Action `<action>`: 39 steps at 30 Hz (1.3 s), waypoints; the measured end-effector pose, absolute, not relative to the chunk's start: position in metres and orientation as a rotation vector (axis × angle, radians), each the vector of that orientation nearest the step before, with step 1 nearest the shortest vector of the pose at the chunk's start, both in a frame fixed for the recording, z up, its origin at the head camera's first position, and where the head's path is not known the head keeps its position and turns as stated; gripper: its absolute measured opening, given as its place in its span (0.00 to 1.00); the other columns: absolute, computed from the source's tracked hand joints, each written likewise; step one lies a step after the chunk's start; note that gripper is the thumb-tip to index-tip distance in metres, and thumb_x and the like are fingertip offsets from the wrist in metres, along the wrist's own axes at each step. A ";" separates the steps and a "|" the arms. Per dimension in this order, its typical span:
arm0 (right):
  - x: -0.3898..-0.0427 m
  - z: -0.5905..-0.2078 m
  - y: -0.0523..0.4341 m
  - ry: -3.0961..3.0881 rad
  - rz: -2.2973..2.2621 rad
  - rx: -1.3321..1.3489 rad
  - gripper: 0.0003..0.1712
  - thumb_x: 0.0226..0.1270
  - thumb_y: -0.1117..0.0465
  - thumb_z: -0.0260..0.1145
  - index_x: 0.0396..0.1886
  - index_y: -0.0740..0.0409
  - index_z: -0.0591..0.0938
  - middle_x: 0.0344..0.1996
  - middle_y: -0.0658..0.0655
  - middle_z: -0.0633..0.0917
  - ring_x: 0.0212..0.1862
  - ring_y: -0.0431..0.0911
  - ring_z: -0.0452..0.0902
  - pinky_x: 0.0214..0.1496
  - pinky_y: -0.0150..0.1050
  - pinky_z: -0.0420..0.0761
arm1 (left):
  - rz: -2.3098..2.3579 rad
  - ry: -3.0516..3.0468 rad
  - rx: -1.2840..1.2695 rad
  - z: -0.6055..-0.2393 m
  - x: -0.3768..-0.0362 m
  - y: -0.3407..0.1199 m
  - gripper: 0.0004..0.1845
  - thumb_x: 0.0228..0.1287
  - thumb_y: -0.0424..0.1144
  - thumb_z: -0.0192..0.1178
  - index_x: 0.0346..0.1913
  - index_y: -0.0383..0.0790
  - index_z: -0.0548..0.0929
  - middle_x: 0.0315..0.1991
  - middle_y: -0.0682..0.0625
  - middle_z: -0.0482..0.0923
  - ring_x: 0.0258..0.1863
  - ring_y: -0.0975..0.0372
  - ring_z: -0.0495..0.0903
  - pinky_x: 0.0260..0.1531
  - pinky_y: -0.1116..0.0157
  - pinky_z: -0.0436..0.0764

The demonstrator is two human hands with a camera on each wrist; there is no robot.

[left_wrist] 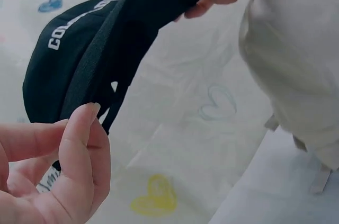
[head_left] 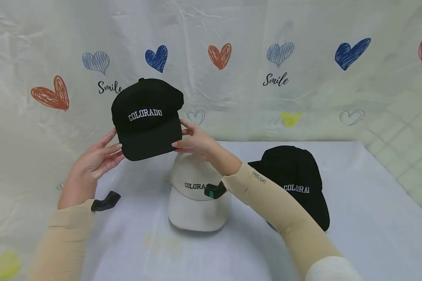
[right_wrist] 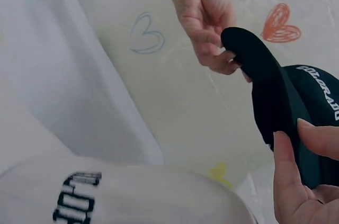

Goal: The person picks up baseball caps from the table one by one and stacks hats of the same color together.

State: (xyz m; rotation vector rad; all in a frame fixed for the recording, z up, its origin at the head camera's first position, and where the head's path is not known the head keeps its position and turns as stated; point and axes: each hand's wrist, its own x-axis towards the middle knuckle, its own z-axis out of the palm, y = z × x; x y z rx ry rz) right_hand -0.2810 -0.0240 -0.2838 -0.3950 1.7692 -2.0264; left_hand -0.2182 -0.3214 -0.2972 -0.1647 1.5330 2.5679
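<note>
Both hands hold up a black baseball cap (head_left: pixel 145 117) with white COLORADO lettering, its brim tilted toward the head camera. My left hand (head_left: pixel 100 156) grips the brim's left edge, thumb at the front and fingers behind. On the opposite edge, my right hand (head_left: pixel 197 140) pinches the brim between thumb and fingers, as the right wrist view also shows. Below the raised cap a white cap (head_left: pixel 186 210) with dark lettering sits on the table, partly covered by my right hand and wrist. A second black cap (head_left: pixel 292 168) lies to the right, partly behind my right forearm.
A white cloth covers the table (head_left: pixel 365 195). Behind it hangs a pale backdrop (head_left: pixel 246 97) printed with hearts and the word Smile. Small dark wrist devices, one on the left wrist (head_left: pixel 105 201) and one on the right (head_left: pixel 215 190), stick out over the table.
</note>
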 end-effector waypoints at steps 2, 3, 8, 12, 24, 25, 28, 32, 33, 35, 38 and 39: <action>-0.282 -0.283 -0.015 1.790 -2.025 -0.377 0.51 0.66 0.78 0.67 0.83 0.47 0.58 0.61 0.60 0.73 0.47 0.50 0.82 0.56 0.45 0.83 | 2.555 1.564 -0.147 -0.294 -0.219 -0.313 0.42 0.72 0.26 0.60 0.80 0.64 0.59 0.48 0.52 0.80 0.41 0.60 0.84 0.40 0.67 0.86; -0.283 -0.283 -0.011 1.800 -2.027 -0.367 0.50 0.66 0.78 0.67 0.82 0.47 0.59 0.62 0.59 0.74 0.47 0.50 0.82 0.55 0.43 0.84 | 2.548 1.579 -0.143 -0.293 -0.220 -0.309 0.42 0.72 0.27 0.61 0.80 0.63 0.59 0.49 0.52 0.80 0.41 0.60 0.84 0.40 0.67 0.86; -0.285 -0.285 0.006 1.836 -2.046 -0.320 0.45 0.66 0.77 0.67 0.79 0.48 0.65 0.65 0.56 0.73 0.48 0.49 0.81 0.52 0.37 0.85 | 2.540 1.626 -0.139 -0.288 -0.219 -0.293 0.42 0.71 0.27 0.62 0.80 0.62 0.60 0.51 0.51 0.76 0.39 0.60 0.84 0.37 0.68 0.86; -0.285 -0.284 0.018 1.852 -2.073 -0.332 0.43 0.66 0.78 0.66 0.79 0.52 0.66 0.67 0.57 0.71 0.50 0.50 0.80 0.58 0.41 0.83 | 2.530 1.639 -0.099 -0.287 -0.219 -0.284 0.42 0.72 0.28 0.61 0.80 0.63 0.60 0.52 0.51 0.74 0.38 0.61 0.83 0.37 0.69 0.86; -0.280 -0.280 0.058 1.985 -2.051 -0.371 0.43 0.68 0.76 0.67 0.80 0.52 0.65 0.68 0.58 0.70 0.52 0.48 0.79 0.60 0.42 0.81 | 2.537 1.673 -0.022 -0.287 -0.224 -0.246 0.40 0.73 0.26 0.59 0.81 0.58 0.60 0.46 0.49 0.79 0.37 0.62 0.85 0.37 0.69 0.86; -0.280 -0.280 0.060 1.995 -2.042 -0.369 0.44 0.68 0.76 0.67 0.80 0.51 0.64 0.68 0.58 0.70 0.51 0.48 0.79 0.60 0.42 0.81 | 2.534 1.684 -0.014 -0.287 -0.224 -0.244 0.40 0.73 0.26 0.59 0.81 0.57 0.60 0.45 0.49 0.79 0.37 0.62 0.85 0.37 0.69 0.86; -0.280 -0.283 0.068 2.013 -2.028 -0.352 0.45 0.68 0.76 0.67 0.81 0.50 0.63 0.71 0.56 0.68 0.53 0.49 0.79 0.60 0.41 0.81 | 2.526 1.726 0.009 -0.288 -0.226 -0.236 0.39 0.73 0.25 0.58 0.81 0.55 0.60 0.43 0.50 0.81 0.36 0.63 0.86 0.38 0.70 0.86; -0.278 -0.285 0.080 2.030 -1.996 -0.343 0.45 0.69 0.75 0.66 0.81 0.50 0.61 0.74 0.54 0.64 0.59 0.53 0.78 0.61 0.41 0.80 | 2.515 1.763 -0.001 -0.289 -0.228 -0.226 0.38 0.73 0.24 0.57 0.80 0.53 0.61 0.39 0.51 0.82 0.36 0.64 0.86 0.40 0.70 0.86; -0.277 -0.286 0.083 2.030 -1.991 -0.343 0.45 0.69 0.75 0.65 0.82 0.50 0.61 0.75 0.54 0.64 0.60 0.54 0.77 0.61 0.42 0.80 | 2.512 1.765 -0.006 -0.289 -0.229 -0.223 0.38 0.73 0.24 0.57 0.80 0.53 0.61 0.38 0.51 0.82 0.36 0.64 0.86 0.40 0.70 0.86; -0.276 -0.286 0.089 2.032 -1.983 -0.343 0.45 0.70 0.75 0.64 0.82 0.50 0.59 0.75 0.54 0.63 0.63 0.55 0.76 0.62 0.42 0.79 | 2.506 1.767 -0.007 -0.290 -0.231 -0.218 0.37 0.74 0.24 0.56 0.80 0.52 0.62 0.38 0.52 0.82 0.36 0.64 0.86 0.41 0.70 0.85; -0.275 -0.286 0.098 2.039 -1.979 -0.353 0.45 0.71 0.75 0.64 0.82 0.51 0.59 0.76 0.55 0.62 0.65 0.56 0.74 0.63 0.43 0.78 | 2.495 1.784 -0.001 -0.290 -0.233 -0.210 0.36 0.74 0.25 0.55 0.80 0.53 0.62 0.41 0.51 0.81 0.37 0.64 0.85 0.43 0.69 0.85; -0.275 -0.285 0.101 2.047 -1.972 -0.363 0.45 0.71 0.75 0.64 0.82 0.51 0.58 0.76 0.55 0.61 0.64 0.56 0.74 0.63 0.43 0.78 | 2.489 1.796 -0.001 -0.290 -0.234 -0.207 0.36 0.75 0.25 0.55 0.80 0.53 0.63 0.42 0.51 0.80 0.37 0.64 0.85 0.43 0.69 0.85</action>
